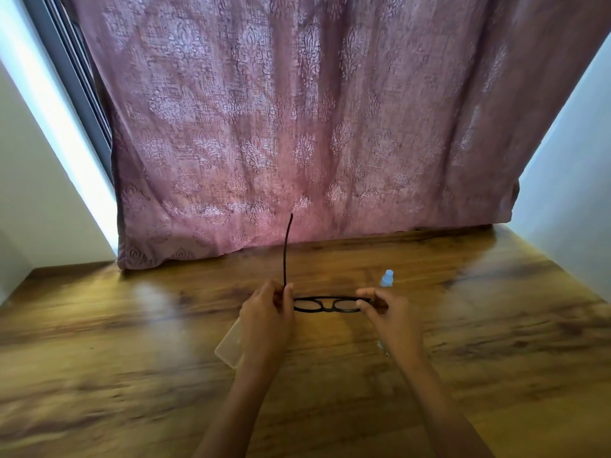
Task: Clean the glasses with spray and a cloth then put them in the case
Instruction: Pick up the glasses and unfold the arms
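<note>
Black-framed glasses [325, 305] are held above the wooden table [132, 342], lenses facing me. My left hand [267, 320] pinches the frame's left end, where one temple arm sticks straight up. My right hand [386, 317] pinches the right end of the frame. A small pale blue spray bottle [387, 279] stands just behind my right hand. A translucent whitish glasses case [229, 343] lies on the table, partly hidden under my left hand and wrist. No cloth is visible.
A mauve patterned curtain [297, 127] hangs down to the back edge of the table. White walls flank the table on both sides, and a window frame [76, 77] shows at the upper left.
</note>
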`<move>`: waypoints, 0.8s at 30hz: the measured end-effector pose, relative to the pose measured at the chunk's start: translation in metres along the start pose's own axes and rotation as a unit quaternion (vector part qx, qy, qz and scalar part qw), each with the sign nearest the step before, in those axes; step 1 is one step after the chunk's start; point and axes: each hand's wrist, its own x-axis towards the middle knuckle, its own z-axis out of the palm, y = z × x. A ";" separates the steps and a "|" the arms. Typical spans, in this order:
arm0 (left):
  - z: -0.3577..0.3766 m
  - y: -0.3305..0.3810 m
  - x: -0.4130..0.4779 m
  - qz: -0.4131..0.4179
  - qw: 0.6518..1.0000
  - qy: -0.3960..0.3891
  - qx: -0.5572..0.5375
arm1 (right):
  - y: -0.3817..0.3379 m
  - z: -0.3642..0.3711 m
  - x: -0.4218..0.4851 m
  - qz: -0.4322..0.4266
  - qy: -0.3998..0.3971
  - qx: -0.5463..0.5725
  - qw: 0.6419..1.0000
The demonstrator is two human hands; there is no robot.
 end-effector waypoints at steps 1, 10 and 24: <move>0.000 0.000 0.000 0.000 1.000 0.000 0.003 | 0.001 -0.001 0.000 -0.015 -0.010 -0.024 1.000; -0.002 0.002 -0.002 -0.021 1.000 -0.006 -0.013 | -0.005 -0.003 0.001 0.002 0.034 -0.014 0.999; -0.003 -0.001 0.002 -0.088 0.990 -0.063 -0.086 | -0.006 -0.008 0.014 0.177 0.047 0.261 0.948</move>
